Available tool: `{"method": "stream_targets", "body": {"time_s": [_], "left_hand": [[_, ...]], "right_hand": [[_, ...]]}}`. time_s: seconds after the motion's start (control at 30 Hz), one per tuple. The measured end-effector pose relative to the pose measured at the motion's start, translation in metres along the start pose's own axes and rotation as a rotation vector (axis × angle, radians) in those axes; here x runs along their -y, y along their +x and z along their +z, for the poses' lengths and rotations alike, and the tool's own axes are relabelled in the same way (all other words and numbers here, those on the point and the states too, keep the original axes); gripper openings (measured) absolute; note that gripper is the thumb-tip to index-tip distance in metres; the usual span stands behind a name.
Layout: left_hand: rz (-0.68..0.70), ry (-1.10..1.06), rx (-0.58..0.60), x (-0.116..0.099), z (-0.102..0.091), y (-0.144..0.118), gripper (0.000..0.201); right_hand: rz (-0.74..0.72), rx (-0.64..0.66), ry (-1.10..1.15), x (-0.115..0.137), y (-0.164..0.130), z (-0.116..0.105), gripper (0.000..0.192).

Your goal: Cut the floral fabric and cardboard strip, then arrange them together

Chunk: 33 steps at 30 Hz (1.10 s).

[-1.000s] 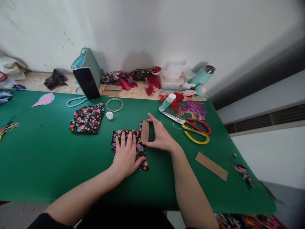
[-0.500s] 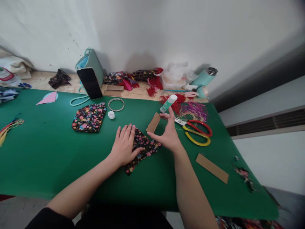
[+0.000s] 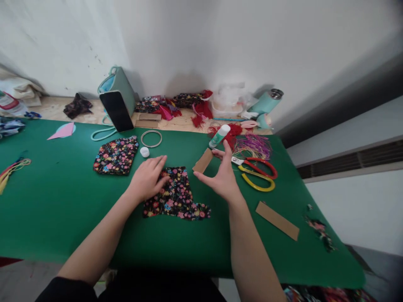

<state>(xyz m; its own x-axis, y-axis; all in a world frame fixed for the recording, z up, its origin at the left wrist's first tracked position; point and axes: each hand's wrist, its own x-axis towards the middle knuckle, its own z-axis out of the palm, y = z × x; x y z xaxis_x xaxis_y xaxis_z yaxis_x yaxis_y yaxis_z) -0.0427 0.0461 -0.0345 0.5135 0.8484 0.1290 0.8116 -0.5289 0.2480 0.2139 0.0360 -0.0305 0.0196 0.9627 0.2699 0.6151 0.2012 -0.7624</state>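
Note:
My left hand (image 3: 147, 181) rests on the upper left part of a black floral fabric piece (image 3: 176, 193), fingers stretched out. The fabric lies flat on the green mat, with a narrow strip jutting out at its lower right. Between the thumb and fingers of my right hand (image 3: 223, 178) is a small brown cardboard piece (image 3: 203, 161), held by its ends just right of the fabric. Behind that hand stand a glue stick (image 3: 219, 136) and, to its right, scissors (image 3: 256, 170) with one red and one yellow handle.
A stack of floral fabric (image 3: 116, 155), a white cap (image 3: 145, 152) and a ring (image 3: 151, 138) lie left of centre. A longer cardboard strip (image 3: 277, 220) is at the right. Behind stand a phone (image 3: 117, 110) and a bottle (image 3: 267, 102). Purple threads (image 3: 253, 146) lie near the scissors.
My left hand has shifted left, and the fabric has turned and spread out, showing more of its surface. My right hand keeps the cardboard in nearly the same place.

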Motion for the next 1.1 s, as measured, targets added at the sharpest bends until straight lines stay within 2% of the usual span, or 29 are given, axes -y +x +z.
{"method": "stream_targets", "body": {"time_s": [0.07,0.13,0.23,0.4,0.53,0.7,0.83,0.97,1.03,1.1], "left_hand": [[-0.160,-0.035,-0.050,0.005,-0.005,-0.004,0.039],[-0.270,-0.108,-0.047,0.012,-0.008,-0.007,0.030],[-0.314,-0.221,0.005,0.018,-0.007,-0.007,0.027],[-0.182,-0.314,0.038,0.007,0.003,-0.004,0.007],[-0.077,-0.374,-0.023,-0.003,0.007,-0.003,0.012],[-0.101,-0.413,-0.088,-0.005,0.004,-0.002,0.022],[-0.107,-0.299,-0.230,-0.002,0.002,-0.004,0.011],[-0.106,-0.027,-0.382,0.001,0.001,-0.005,0.023],[-0.044,0.020,-0.369,-0.001,0.003,-0.005,0.023],[0.053,-0.018,-0.280,-0.007,0.006,-0.005,0.025]], "right_hand": [[0.012,0.000,-0.003,0.001,0.000,-0.001,0.115],[0.001,0.006,-0.004,0.001,0.000,-0.002,0.115],[-0.017,0.013,0.004,0.002,-0.001,-0.001,0.114],[-0.010,0.022,0.006,0.003,-0.001,-0.001,0.114],[-0.022,0.022,0.009,0.003,-0.002,0.000,0.114],[-0.010,0.036,0.008,0.003,-0.002,0.001,0.115],[-0.020,0.027,0.024,0.003,-0.002,0.001,0.115],[-0.037,0.025,0.029,0.005,-0.002,0.000,0.115],[-0.030,0.044,0.019,0.006,-0.003,0.000,0.115],[-0.026,0.070,0.011,0.008,-0.003,-0.001,0.114]]}}
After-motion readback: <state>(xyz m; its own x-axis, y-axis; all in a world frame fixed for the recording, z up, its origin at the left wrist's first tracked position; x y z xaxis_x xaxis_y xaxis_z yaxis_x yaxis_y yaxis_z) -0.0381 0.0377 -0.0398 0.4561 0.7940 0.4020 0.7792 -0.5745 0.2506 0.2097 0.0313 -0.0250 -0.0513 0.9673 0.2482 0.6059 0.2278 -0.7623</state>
